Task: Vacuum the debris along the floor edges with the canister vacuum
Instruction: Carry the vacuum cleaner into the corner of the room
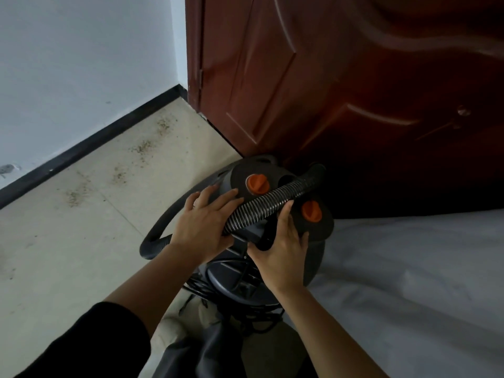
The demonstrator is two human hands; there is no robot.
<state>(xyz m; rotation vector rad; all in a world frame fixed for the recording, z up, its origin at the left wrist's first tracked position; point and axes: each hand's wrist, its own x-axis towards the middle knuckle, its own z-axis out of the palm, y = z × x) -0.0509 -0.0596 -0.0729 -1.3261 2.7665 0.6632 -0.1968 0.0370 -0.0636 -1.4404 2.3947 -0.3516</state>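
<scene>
Five o'clock of the debris (141,147), left hand (203,222) steadies the canister vacuum (242,173) flat-fingered; right hand (283,255) grips its handle (266,238), probably to lift

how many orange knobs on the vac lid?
2. Far orange knob sits beyond the ribbed hose, just past the left hand fingertips. Near orange knob sits on the hose's near side, above the right hand. Hose or hands may hide others.

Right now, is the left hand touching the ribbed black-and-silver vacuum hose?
Touching. The head view shows the ribbed black-and-silver hose running in under the left hand beside its thumb, with no gap.
</scene>
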